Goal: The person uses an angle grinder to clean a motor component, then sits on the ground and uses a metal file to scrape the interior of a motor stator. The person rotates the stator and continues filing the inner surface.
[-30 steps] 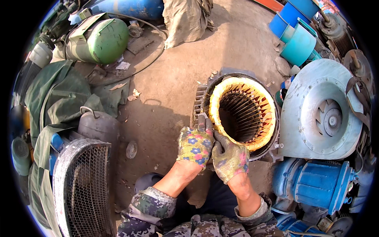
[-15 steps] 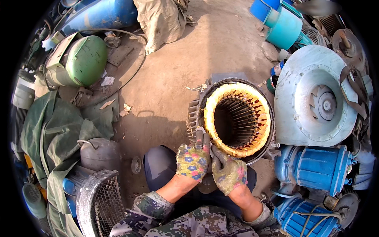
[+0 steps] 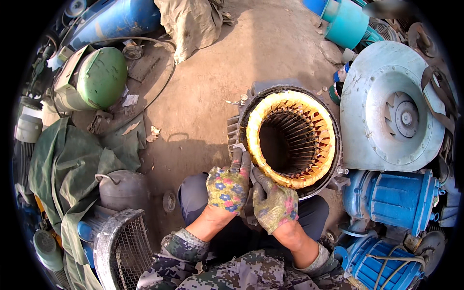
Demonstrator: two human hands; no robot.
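Observation:
A motor stator [image 3: 231, 128] with a finned dark housing stands upright by my knees. Its ring of yellow-wrapped winding [image 3: 254, 162] surrounds a dark, slotted bore. My left hand [image 3: 225, 187], in a flowered knit glove, is beside the housing's near left side, two fingers stretched out and pressed together. A small pale flat piece [image 3: 239, 146] shows at their tips, seemingly pinched between them. My right hand [image 3: 276, 205], in a matching glove, is closed at the near rim, its thumb side close to the winding. A thin pale edge shows beside it; what these fingers hold is hidden.
On the right stand a grey blower housing [image 3: 360, 111], a blue motor [image 3: 396, 198] and another blue motor [image 3: 377, 266]. To the left are a green tank [image 3: 102, 77], a green tarp [image 3: 65, 162] and a mesh-fronted metal guard [image 3: 104, 241]. A cloth sack [image 3: 188, 26] lies ahead.
Both hands have shifted slightly left against the stator. My right hand sits a little farther from the winding, with its thumb more raised. The whole view has shifted slightly.

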